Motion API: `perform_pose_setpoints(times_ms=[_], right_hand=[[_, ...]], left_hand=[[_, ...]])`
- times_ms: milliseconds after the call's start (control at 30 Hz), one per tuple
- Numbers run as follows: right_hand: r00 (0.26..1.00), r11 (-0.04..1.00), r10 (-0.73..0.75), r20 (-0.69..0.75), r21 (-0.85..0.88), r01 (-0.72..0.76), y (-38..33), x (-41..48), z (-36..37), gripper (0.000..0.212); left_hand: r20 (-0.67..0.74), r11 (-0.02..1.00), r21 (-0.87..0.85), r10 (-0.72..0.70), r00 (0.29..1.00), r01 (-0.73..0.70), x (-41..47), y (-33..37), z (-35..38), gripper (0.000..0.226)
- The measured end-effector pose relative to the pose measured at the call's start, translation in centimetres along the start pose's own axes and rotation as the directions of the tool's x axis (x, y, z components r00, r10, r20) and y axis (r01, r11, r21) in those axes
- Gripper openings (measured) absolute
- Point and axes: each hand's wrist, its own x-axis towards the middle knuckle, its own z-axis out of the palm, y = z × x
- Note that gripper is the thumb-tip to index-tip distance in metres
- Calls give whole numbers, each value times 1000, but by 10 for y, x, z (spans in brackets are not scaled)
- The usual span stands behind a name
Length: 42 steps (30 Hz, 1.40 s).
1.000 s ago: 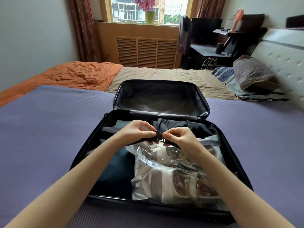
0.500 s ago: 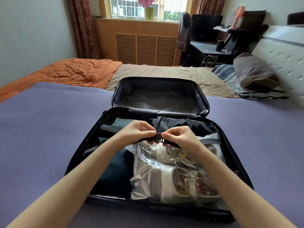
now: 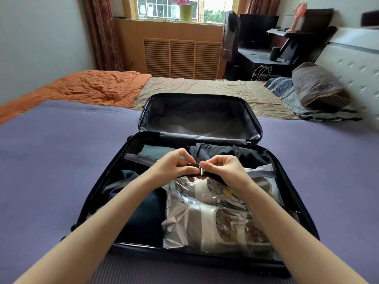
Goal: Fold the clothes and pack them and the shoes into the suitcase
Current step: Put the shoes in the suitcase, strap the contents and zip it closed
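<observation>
Head view, late in packing. Shows suitcase (image 3: 102,181) open on bed (image 3: 51,160), with folded clothes (image 3: 143,212) and bagged shoes (image 3: 221,222) already in near half. Pinches one buckle (image 3: 198,171) half in left hand (image 3: 174,167), the other in right hand (image 3: 223,171), ends meeting above shoes; whether clicked, cannot tell. Leaves, probably, fastening strap (image 3: 262,174) and shutting lid (image 3: 199,119).

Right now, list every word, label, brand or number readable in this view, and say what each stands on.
No text can be read.
Dark print on the crinkled clear plastic bag: blurred, unreadable.
Lettering beside the colourful patches on the pale shoes inside it: too small to read.
No other writing shows.
</observation>
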Motion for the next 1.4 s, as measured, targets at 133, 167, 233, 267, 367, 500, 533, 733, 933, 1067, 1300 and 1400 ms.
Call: perform_pose_setpoints(times_ms=[133, 167, 233, 267, 367, 500, 533, 733, 933, 1067, 1300, 1400], right_hand=[[1000, 1000, 19, -15, -4, -19, 2, 2, 3, 22], [1000, 1000, 20, -17, -3, -20, 2, 3, 4, 23], [1000, 1000, 15, -25, -10, -15, 3, 4, 5, 24], [1000, 1000, 11, -28, -21, -12, 2, 4, 5, 23], [1000, 996, -11, -15, -92, 10, 2, 4, 3, 20], [994, 929, -110, -17, -358, 96, 7, 6, -2, 14], [988, 865, -154, -4, -483, 133, 10, 6, -4, 13], [941, 582, -267, 209, -743, 331, 16, -8, -10, 37], [900, 345, -305, 312, -844, 410, 20, -11, 2, 48], [880, 299, -343, 329, -850, 434, 21, -8, 8, 49], [913, 474, -367, 176, -810, 346, 22, -9, 12, 46], [917, 533, -384, 109, -785, 317, 19, -4, 17, 41]], left_hand=[[-15, 998, -56, 36, 999, -37, -1, -5, 0, 20], [-25, 997, -61, 34, 999, -36, -1, -5, 0, 20], [-48, 995, -85, 40, 998, -44, 1, -6, 1, 21], [-52, 995, -92, 44, 998, -49, 1, -6, 1, 22], [-16, 999, 25, 49, 999, -48, 0, -8, 1, 27], [-4, 895, 413, 183, 983, -165, -5, -20, -11, 39], [-8, 827, 521, 252, 968, -211, -7, -24, -15, 41], [-94, 767, 604, 339, 936, -217, -18, -44, -31, 30], [-61, 705, 671, 360, 931, -228, -11, -42, -32, 16], [7, 640, 734, 327, 945, -227, -8, -40, -36, 13], [-47, 717, 673, 287, 957, -183, -6, -42, -36, 11], [-222, 802, 582, 319, 921, -138, 0, -37, -26, 9]])
